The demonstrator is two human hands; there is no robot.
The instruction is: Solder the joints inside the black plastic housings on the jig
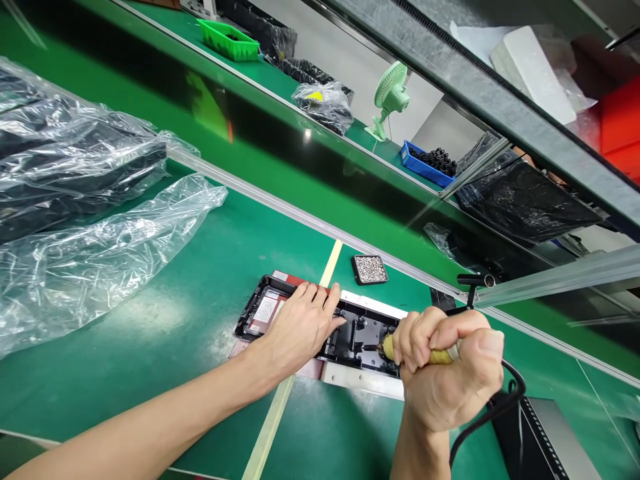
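Note:
A long black plastic housing (pixel 345 340) lies in a white holding fixture (pixel 361 379) on the green bench. It has a white label at its left end and grey metal plates inside. Spread across its middle, my left hand (pixel 299 319) rests with the fingers stretched out towards the far edge. My right hand (pixel 447 367) is wrapped around a yellow-handled electric screwdriver (pixel 389 348). The screwdriver's tip points left into the housing; whether it touches a screw cannot be made out. My right hand hides the housing's right end.
A small tray of screws (pixel 371 269) stands behind the housing. Plastic-wrapped black parts (pixel 75 160) lie at the left. A black cord (pixel 517 387) loops at the right, near a dark panel (pixel 560 433). A metal rail (pixel 280 208) crosses behind; a fan (pixel 391 93) stands beyond.

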